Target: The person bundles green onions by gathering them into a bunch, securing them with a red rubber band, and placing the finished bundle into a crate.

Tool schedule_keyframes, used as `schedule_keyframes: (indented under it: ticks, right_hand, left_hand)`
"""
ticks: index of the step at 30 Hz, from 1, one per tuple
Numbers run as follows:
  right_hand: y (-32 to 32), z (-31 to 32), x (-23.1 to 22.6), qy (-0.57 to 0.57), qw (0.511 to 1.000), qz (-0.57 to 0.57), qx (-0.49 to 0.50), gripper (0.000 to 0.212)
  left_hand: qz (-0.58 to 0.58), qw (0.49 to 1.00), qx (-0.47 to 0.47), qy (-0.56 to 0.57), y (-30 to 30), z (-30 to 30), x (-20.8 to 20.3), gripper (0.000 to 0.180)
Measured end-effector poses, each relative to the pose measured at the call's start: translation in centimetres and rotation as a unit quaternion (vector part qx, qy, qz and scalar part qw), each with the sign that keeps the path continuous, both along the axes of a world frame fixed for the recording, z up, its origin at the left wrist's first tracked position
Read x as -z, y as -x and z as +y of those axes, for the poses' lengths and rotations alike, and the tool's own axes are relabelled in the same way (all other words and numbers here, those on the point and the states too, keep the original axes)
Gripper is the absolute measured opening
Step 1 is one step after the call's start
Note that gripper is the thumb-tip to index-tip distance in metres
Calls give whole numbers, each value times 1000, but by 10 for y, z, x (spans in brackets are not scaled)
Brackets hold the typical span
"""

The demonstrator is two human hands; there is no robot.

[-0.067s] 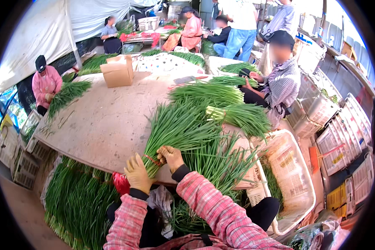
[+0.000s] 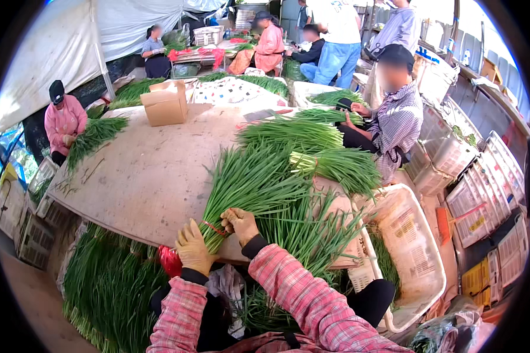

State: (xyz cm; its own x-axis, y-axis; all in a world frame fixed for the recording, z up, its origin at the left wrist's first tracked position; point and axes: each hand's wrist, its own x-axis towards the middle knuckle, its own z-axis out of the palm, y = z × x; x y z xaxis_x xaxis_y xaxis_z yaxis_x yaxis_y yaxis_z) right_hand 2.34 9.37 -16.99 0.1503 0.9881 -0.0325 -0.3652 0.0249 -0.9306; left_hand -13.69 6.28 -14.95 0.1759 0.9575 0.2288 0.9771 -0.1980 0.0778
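Note:
A leafy bunch of garlic chives [image 2: 247, 179] lies at the table's near edge, leaves fanned away from me and stems toward me. A thin red tie [image 2: 214, 227] circles its stems. My left hand [image 2: 194, 247], in a tan work glove, is closed round the stem end, which it partly hides. On the other side of the stems, my gloved right hand [image 2: 240, 225] has its fingers pinched together at the tie; whatever is between the fingertips is too small to see clearly. Loose chives [image 2: 312, 229] spread beside my right forearm. Red strips [image 2: 171, 260] hang by my left wrist.
Tied bunches [image 2: 335, 165] lie farther right on the table [image 2: 129, 182], near a seated person. A cardboard box [image 2: 165, 105] stands at the back. A white crate [image 2: 415, 259] is at my right; many chives [image 2: 109, 288] are heaped below left. Other people work around.
Hardly anything differs: the view shifts very slightly, and both hands stay at the tied stems.

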Motion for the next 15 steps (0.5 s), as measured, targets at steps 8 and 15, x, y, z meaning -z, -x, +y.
schedule_keyframes:
  ticks: [8,15]
  right_hand:
    - [2,35,7,25,998,33,55,17]
    - [-30,12,25,-121,991,4,-47,20]
  left_hand:
    - [-193,966,116,126,49,34,8,126]
    - [-250,948,175,91,82,23,28,124]
